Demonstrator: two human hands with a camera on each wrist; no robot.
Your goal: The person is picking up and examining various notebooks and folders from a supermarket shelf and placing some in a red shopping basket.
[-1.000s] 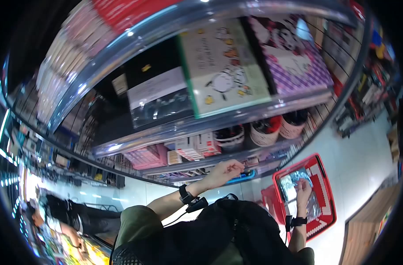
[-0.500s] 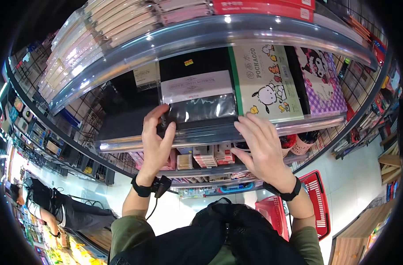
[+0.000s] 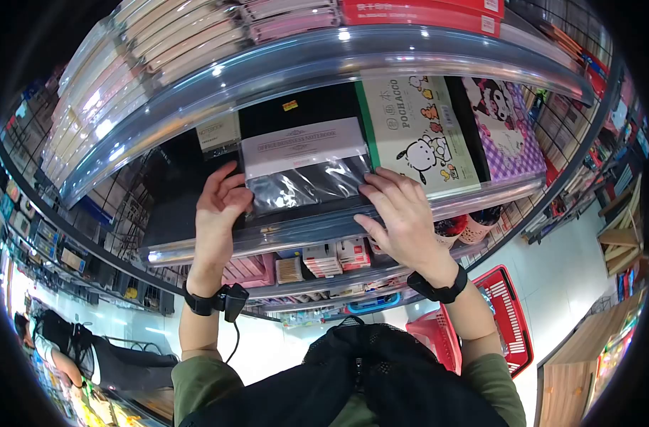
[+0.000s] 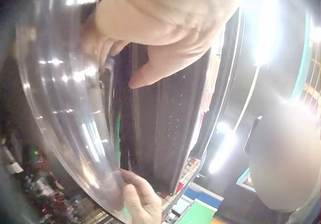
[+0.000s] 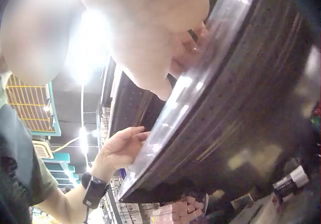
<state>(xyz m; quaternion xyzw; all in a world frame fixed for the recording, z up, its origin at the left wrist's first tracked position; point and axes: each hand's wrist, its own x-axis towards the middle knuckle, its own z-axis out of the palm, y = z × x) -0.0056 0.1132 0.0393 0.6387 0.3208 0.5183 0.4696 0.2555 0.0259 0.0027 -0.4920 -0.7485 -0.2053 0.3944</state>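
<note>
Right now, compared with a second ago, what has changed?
The right hand has left the red basket for the right edge of the packaged black notebook; the left hand has come up to its left edge. A firm grip is not clear. The Pochacco book and purple-checked book stayed put.

You have open room over the wrapped notebook (image 3: 306, 153); higher up, the upper shelf edge (image 3: 381, 50) blocks you
</note>
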